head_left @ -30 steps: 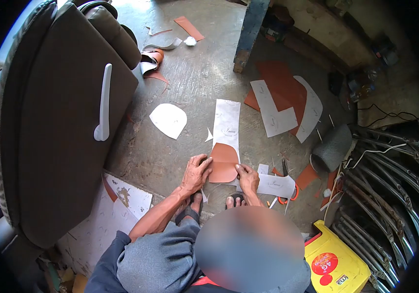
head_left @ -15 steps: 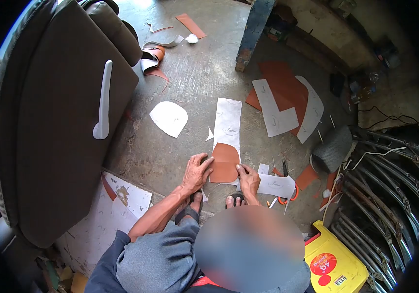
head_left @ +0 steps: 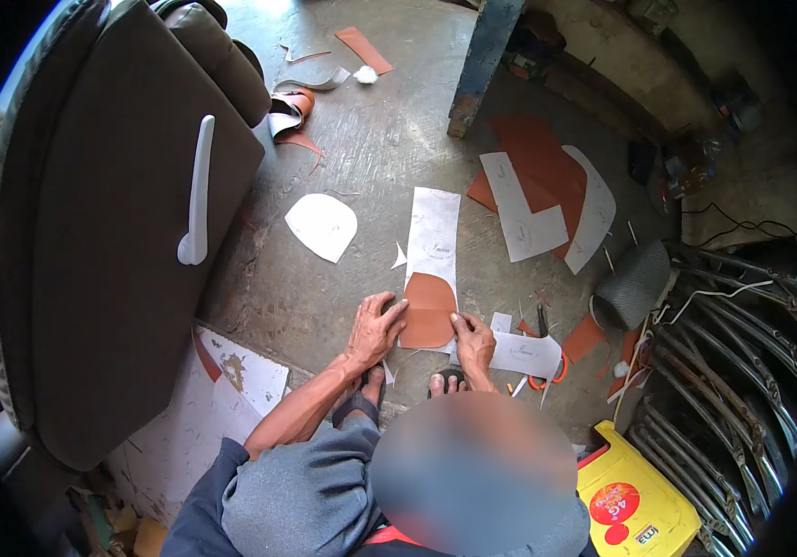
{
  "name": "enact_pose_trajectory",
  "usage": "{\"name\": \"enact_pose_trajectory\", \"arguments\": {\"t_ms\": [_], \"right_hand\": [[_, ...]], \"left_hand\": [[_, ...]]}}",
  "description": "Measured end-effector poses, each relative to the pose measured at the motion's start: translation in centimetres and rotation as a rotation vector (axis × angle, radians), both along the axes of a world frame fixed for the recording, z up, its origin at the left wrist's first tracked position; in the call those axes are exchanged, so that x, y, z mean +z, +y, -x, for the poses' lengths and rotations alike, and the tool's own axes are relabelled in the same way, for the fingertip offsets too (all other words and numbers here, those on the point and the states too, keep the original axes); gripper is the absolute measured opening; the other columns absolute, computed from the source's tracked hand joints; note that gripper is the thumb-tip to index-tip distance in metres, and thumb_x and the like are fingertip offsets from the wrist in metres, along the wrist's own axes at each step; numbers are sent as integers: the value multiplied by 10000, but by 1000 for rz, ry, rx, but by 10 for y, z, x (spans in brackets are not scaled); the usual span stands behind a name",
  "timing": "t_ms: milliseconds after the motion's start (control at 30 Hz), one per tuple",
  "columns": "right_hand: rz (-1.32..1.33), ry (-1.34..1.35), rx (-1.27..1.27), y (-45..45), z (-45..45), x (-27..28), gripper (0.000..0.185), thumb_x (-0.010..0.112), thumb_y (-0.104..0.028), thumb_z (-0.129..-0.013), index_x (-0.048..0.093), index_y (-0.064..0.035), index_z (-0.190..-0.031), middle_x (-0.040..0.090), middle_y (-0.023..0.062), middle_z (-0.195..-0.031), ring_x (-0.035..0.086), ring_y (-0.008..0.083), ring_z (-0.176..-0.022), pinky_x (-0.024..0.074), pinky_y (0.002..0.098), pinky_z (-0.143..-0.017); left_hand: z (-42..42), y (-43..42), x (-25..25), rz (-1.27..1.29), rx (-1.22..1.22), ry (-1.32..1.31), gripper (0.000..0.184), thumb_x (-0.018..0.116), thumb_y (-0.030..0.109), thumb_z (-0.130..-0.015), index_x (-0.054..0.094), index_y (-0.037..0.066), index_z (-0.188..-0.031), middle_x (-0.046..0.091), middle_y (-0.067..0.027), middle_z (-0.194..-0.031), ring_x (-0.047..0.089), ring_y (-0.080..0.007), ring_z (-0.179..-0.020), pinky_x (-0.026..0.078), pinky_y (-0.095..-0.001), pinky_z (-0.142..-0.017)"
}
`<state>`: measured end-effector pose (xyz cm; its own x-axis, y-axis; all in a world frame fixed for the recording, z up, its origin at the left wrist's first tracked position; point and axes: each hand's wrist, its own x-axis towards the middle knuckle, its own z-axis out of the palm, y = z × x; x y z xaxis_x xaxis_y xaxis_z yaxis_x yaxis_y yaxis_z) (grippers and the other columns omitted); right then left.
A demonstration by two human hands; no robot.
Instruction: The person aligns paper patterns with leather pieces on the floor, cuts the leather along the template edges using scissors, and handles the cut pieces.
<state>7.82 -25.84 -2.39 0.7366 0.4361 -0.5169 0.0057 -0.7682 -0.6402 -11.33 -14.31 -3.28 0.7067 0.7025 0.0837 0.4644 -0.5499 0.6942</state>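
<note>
A reddish-brown leather-like piece (head_left: 430,316) with a rounded upper right corner lies over the lower end of a white strip (head_left: 434,223) with a printed mark. My left hand (head_left: 377,329) is closed at the piece's left edge, thumb and forefinger against it. At the lower right edge, my right hand (head_left: 474,342) pinches it, thumb on top and the other fingers partly hidden. Beside my right hand lies another printed white piece (head_left: 526,353), partly over orange-handled scissors (head_left: 561,369). A white rounded cutout (head_left: 322,226) rests on the floor to the left.
Brown sheets (head_left: 547,176) and a white L-shaped piece (head_left: 524,209) lie at upper right. A large dark padded seat (head_left: 129,213) stands left. Metal tubes (head_left: 732,371), a dark mesh-like cylinder (head_left: 633,283) and a yellow box (head_left: 644,492) are at right. A post (head_left: 482,70) stands ahead.
</note>
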Motion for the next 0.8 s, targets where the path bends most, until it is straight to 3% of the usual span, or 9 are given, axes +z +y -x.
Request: {"name": "enact_pose_trajectory", "arguments": {"t_ms": [500, 800], "right_hand": [[-21, -18, -27, -4, -2, -16, 372, 712, -412, -862, 763, -108, -1071, 756, 126, -958, 719, 269, -891, 535, 367, -808], [-54, -63, 19, -7, -2, -11, 368, 702, -376, -883, 708, -62, -1075, 739, 113, -865, 699, 247, -810, 534, 375, -761]], "left_hand": [[-2, -3, -5, -13, 23, 9, 434, 706, 177, -859, 633, 133, -1285, 521, -165, -1297, 489, -345, -1205, 420, -469, -1000], [-5, -6, -5, -24, 40, 44, 433, 717, 169, -852, 632, 134, -1275, 517, -171, -1285, 488, -354, -1192, 421, -472, -995]]}}
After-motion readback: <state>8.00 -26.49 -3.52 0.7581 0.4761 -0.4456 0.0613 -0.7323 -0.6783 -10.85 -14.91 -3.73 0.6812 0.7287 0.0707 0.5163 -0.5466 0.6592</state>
